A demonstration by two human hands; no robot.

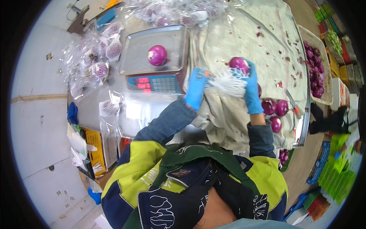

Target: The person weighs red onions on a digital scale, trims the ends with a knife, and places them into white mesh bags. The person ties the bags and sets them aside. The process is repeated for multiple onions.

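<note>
A blue glove covers my left hand [196, 87], whose fingers pinch one end of a white foam net sleeve [228, 83]. In my right hand [251, 88], gloved alike, is a peeled red onion [239, 65] at the sleeve's other end; the net partly covers its lower side. Another red onion [157, 55] rests on the steel pan of a digital scale [128, 57], left of my hands. Several red onions [269, 106] lie on the cloth near my right wrist, one partly hidden behind it. A knife with an orange handle [293, 104] lies to their right.
Net-wrapped onions in clear plastic bags [100, 70] crowd the table's left side, with more bags [171, 14] at the back. A pale cloth [274, 57] with onion skin scraps covers the right part. Beyond its edge stands a crate of red onions [328, 94]. A person [331, 120] is at the far right.
</note>
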